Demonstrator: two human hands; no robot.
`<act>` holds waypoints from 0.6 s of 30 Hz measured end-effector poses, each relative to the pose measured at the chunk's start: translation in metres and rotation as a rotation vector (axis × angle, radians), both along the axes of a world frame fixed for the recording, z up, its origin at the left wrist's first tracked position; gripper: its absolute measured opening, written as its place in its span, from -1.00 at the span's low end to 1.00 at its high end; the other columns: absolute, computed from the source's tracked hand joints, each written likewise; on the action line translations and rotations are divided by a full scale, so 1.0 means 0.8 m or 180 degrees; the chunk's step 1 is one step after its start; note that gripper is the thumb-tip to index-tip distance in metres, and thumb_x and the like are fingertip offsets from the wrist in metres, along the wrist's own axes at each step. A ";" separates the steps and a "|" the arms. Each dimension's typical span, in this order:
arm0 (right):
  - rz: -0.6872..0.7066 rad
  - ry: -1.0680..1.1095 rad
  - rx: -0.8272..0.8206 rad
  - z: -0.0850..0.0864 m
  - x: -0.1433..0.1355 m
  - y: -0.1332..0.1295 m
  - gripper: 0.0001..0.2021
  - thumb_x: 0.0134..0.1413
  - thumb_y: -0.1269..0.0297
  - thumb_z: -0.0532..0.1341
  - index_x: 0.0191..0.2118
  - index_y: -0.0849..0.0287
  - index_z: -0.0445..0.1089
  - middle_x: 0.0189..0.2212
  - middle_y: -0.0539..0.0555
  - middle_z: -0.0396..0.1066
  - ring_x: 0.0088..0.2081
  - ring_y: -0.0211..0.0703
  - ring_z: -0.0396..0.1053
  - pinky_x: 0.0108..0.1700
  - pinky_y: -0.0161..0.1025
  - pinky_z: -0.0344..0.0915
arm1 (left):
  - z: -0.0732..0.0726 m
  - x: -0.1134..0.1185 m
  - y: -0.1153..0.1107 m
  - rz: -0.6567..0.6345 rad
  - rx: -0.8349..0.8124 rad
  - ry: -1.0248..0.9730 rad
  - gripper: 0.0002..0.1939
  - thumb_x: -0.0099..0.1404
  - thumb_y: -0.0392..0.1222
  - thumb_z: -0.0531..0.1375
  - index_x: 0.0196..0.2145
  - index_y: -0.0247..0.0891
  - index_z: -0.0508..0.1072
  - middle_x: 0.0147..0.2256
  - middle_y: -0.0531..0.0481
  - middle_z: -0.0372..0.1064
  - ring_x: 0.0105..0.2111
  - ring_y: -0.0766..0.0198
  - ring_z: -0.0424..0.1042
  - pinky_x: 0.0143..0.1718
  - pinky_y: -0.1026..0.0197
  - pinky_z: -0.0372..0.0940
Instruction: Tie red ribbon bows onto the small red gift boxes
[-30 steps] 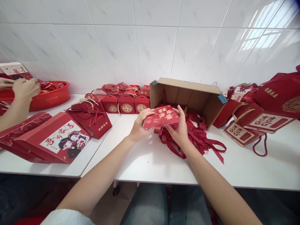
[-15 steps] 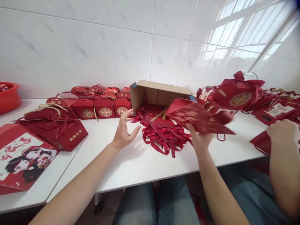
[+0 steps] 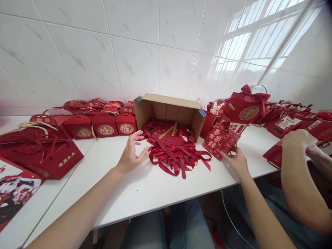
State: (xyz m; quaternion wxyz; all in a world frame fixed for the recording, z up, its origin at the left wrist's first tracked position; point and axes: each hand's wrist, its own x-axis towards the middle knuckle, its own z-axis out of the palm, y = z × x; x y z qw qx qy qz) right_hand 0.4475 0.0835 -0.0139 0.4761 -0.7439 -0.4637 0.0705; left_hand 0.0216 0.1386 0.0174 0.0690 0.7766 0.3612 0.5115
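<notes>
On the right half of the white tabletop, your right hand pinches the lower right edge of a dark-red patterned card box with gold lettering, thumb in front. Can't tell if the table bears its weight. Your left hand is empty, fingers spread, just beside the tangled pile of crimson ribbons and card strips spilling from a brown cardboard carton. Progress: your box looks folded into shape; can't tell if its top is fastened. Done, by the look: 3 small red card boxes with round gold emblems in the front row, back left. Left: plenty of ribbons and strips unused.
</notes>
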 end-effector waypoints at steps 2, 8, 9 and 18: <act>-0.0039 -0.0055 0.0051 -0.003 0.003 0.006 -0.38 -0.24 -0.03 0.28 -0.05 0.26 0.29 -0.15 0.27 0.45 -0.39 -0.01 0.44 -0.25 -0.02 0.35 | -0.002 0.000 0.001 0.0004 -0.0066 0.0011 -0.29 0.20 -0.25 0.20 0.21 -0.08 -0.06 0.12 -0.22 0.15 0.02 0.06 0.32 -0.10 -0.04 0.35; -0.0160 -0.0234 0.0183 -0.011 0.032 0.037 -0.38 -0.20 0.01 0.28 -0.02 0.31 0.30 -0.21 0.27 0.45 -0.41 -0.04 0.39 -0.23 -0.01 0.31 | -0.007 -0.001 0.005 0.0039 -0.0300 0.0065 -0.31 0.20 -0.24 0.18 0.21 -0.07 -0.05 0.13 -0.21 0.13 0.03 0.06 0.31 -0.12 -0.03 0.36; -0.0178 -0.0263 0.0208 -0.012 0.038 0.043 -0.39 -0.19 0.02 0.28 -0.02 0.32 0.30 -0.22 0.26 0.44 -0.39 -0.04 0.38 -0.23 -0.02 0.31 | -0.007 -0.001 0.005 0.0052 -0.0325 0.0063 -0.31 0.20 -0.24 0.18 0.21 -0.07 -0.04 0.13 -0.20 0.13 0.03 0.06 0.30 -0.12 -0.03 0.37; -0.0555 -0.0665 0.0314 -0.013 0.099 0.095 -0.46 -0.12 0.04 0.28 -0.08 0.38 0.36 -0.28 0.35 0.44 -0.34 -0.05 0.36 -0.30 -0.12 0.24 | -0.010 -0.001 0.006 -0.0210 -0.0301 0.0123 -0.21 0.17 -0.26 0.21 0.23 -0.05 -0.13 0.04 -0.20 0.17 -0.04 0.09 0.33 -0.14 0.00 0.35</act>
